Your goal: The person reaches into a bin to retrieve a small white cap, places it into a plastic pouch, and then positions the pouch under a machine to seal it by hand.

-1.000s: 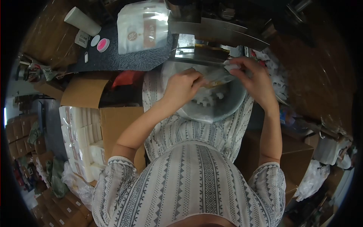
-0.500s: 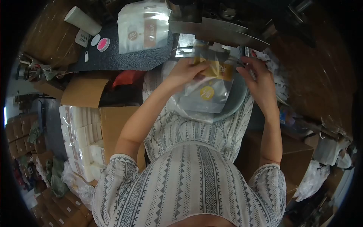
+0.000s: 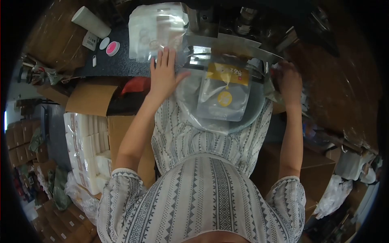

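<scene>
My left hand [image 3: 163, 75] is open, fingers spread, with its fingertips at the lower edge of a stack of clear plastic pouches [image 3: 156, 30] on the dark towel. A clear pouch with a gold band and round yellow label [image 3: 224, 92] lies over a pale basin [image 3: 256, 111] on my lap, and neither hand touches it. To the right of the basin, my right hand [image 3: 290, 83] is by a pile of small items. Its fingers are dark and blurred, and a greyish-green piece [image 3: 272, 87] is close beside them.
A metal plate edge [image 3: 247, 47] of a machine runs behind the basin. On the dark towel [image 3: 121, 60] are a pink round tin [image 3: 113, 48] and a white cup [image 3: 91, 22]. Cardboard boxes [image 3: 91, 96] and wrapped white packs [image 3: 87, 150] stand at left.
My left hand has left the gold-labelled pouch and moved up-left to the pouch stack. The pouch stays over the basin. My right hand has moved slightly right, toward the pile.
</scene>
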Motion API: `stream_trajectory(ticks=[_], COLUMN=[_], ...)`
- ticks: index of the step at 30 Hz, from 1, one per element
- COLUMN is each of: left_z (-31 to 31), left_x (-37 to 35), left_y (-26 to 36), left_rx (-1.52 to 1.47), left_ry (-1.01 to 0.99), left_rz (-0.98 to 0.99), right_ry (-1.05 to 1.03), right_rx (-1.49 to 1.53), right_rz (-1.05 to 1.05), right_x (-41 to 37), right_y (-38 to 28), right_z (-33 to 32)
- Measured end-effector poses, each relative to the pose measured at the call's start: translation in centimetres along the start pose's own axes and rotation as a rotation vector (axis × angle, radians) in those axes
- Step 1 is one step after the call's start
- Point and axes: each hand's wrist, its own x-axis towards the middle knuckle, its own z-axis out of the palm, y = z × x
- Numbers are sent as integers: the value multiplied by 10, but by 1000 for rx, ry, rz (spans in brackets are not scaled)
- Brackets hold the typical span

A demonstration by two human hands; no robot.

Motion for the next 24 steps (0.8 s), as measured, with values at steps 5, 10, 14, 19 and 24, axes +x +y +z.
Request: stream_trajectory(ticks=[5, 10, 14, 19, 24], left_z=[-36, -65, -85, -109, -105], left_x=[-14, -19, -26, -26, -27], left_y=[8, -9, 12, 49, 64], left_rx=[-73, -353, -502, -521, -627], left_ry=[-156, -114, -36, -24, -50], left_rz=[-117, -165, -175, -133, 30], right_ry=[-108, 32, -61, -227, -305], right_rx=[1, 296, 950, 1442, 1324], right_rz=[174, 165, 265, 80, -58], right_x=[2, -19, -26, -19, -17], right_y=[-7, -16, -59, -116, -125], right_z=[-5, -33, -65, -65, -54])
